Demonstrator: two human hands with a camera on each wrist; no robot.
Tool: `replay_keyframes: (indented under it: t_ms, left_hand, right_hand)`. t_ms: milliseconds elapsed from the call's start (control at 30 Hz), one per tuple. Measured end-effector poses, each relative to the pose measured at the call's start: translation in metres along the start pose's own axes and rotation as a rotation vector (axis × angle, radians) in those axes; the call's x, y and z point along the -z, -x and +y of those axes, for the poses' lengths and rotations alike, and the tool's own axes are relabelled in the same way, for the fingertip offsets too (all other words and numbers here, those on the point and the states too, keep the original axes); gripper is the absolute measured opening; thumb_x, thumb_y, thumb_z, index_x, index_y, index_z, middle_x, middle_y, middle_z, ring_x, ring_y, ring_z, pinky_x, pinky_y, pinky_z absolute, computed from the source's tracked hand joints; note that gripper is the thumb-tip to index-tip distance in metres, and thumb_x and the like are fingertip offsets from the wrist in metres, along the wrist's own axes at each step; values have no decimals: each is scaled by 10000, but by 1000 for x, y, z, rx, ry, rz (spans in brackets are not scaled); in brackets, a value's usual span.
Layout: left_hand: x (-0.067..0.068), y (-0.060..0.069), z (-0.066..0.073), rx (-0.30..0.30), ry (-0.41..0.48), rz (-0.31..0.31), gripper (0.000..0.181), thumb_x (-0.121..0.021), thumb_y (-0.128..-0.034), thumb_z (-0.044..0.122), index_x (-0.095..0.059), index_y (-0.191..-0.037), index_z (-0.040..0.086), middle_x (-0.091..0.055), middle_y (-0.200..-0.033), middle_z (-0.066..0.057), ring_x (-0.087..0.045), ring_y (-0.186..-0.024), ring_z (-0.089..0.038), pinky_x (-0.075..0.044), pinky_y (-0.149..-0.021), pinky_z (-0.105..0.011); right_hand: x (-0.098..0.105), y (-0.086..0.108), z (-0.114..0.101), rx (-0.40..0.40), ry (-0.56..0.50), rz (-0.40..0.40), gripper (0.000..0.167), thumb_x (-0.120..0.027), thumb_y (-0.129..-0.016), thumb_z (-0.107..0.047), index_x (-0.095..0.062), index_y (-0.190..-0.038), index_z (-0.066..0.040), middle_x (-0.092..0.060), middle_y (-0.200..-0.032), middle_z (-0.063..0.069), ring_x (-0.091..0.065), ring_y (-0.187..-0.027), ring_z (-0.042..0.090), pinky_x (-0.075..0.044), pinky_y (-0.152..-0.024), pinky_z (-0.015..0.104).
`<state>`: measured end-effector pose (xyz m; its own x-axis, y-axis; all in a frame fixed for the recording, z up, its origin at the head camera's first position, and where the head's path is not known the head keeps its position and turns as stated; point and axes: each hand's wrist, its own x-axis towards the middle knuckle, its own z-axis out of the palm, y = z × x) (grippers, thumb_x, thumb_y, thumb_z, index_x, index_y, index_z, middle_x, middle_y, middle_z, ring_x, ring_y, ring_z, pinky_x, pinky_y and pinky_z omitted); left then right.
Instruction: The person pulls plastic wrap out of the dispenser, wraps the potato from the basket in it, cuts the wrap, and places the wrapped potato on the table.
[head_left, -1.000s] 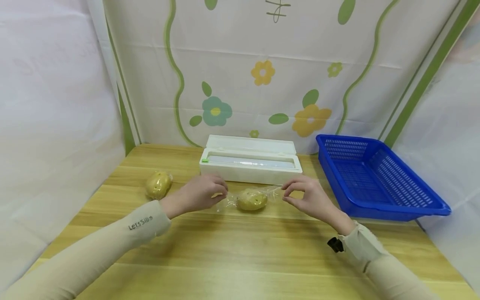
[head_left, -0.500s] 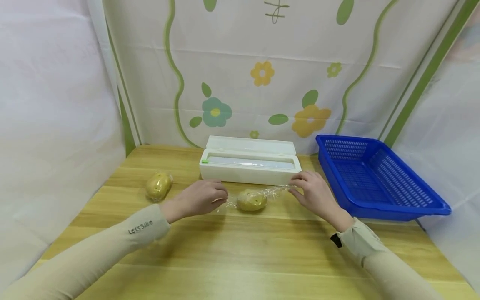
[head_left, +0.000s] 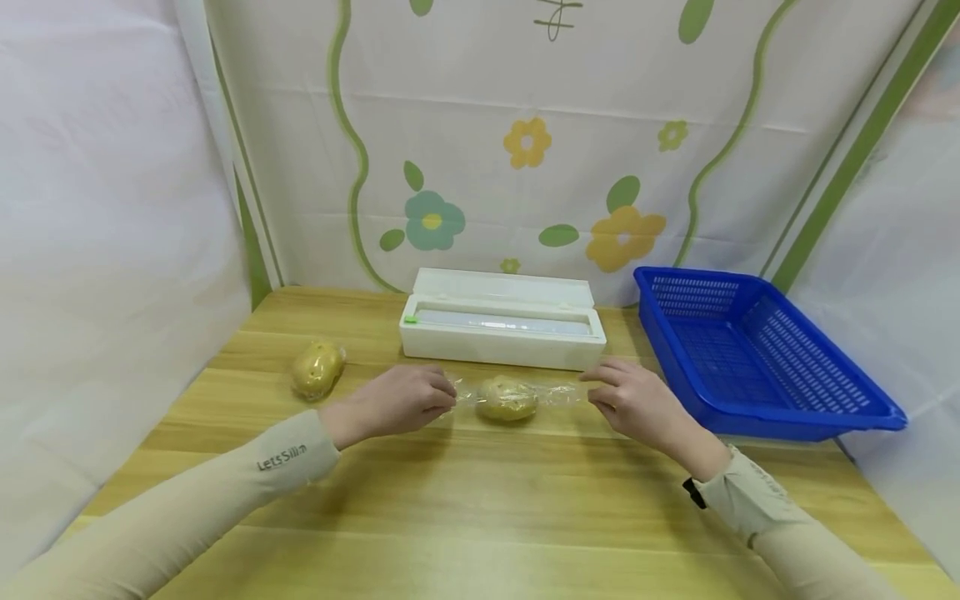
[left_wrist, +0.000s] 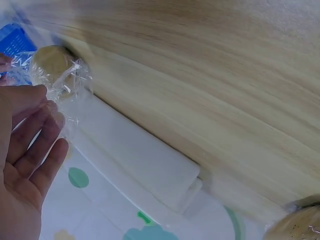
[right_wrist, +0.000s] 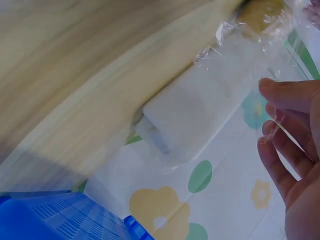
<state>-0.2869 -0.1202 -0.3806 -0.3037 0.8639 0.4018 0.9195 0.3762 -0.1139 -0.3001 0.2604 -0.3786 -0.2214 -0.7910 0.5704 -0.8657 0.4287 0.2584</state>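
Observation:
A potato [head_left: 507,400] sits on the table, covered in clear plastic wrap [head_left: 558,394] whose ends stretch out to both sides. My left hand [head_left: 397,400] pinches the left end of the wrap between thumb and fingers. At the other end, my right hand [head_left: 633,406] holds the film at its fingertips; in the right wrist view a strip of film [right_wrist: 271,132] crosses the fingers of the right hand [right_wrist: 295,135]. The left wrist view shows the left hand [left_wrist: 30,145] beside the crinkled film around the potato [left_wrist: 51,62].
Behind the potato stands a white plastic-wrap dispenser [head_left: 502,346] with its lid raised and a green slider at its left. Another wrapped potato [head_left: 318,370] lies to the left. On the right is a blue perforated basket [head_left: 765,417]. A flowered cloth [head_left: 465,125] hangs behind the table.
The right hand has shifted slightly right and lower. The right end of the wrap, bunched half a second ago, now lies broader and flatter. The left hand has barely moved.

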Motion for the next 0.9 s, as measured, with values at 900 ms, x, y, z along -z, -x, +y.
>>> replay_keyframes:
  t_ms: [900]
  left_hand:
    - [-29, -8, -8, 194, 61, -335, 330, -538, -1018, 380, -751, -1114, 146, -639, -1229, -49, -504, -1151, -263, -413, -983, -434]
  right_hand:
    - [-38, -23, -15, -327, -192, -415, 303, -743, -894, -211, -664, -603, -180, -596, -721, -110, -550, -614, 32, -486, -543, 258]
